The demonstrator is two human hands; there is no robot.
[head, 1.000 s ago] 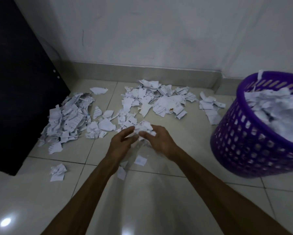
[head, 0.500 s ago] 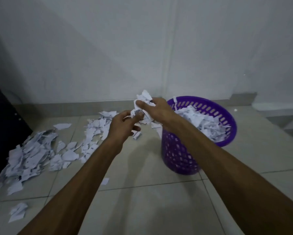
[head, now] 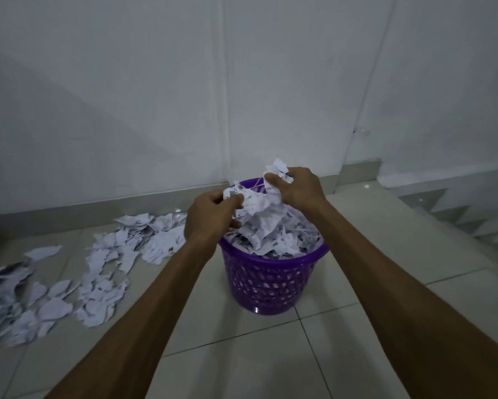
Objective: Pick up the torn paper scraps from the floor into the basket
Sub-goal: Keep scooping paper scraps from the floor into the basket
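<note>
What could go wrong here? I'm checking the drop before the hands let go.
1. The purple plastic lattice basket is already heaped above its rim, so the bunch of torn white paper scraps held by the left hand and right hand may slide off onto the tiled floor.
2. Pressing it down might tip the basket.

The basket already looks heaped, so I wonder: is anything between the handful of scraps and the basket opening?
Nothing foreign. Both hands, left hand and right hand, hold the scraps right above the purple basket; only the paper heap already inside lies beneath them.
</note>
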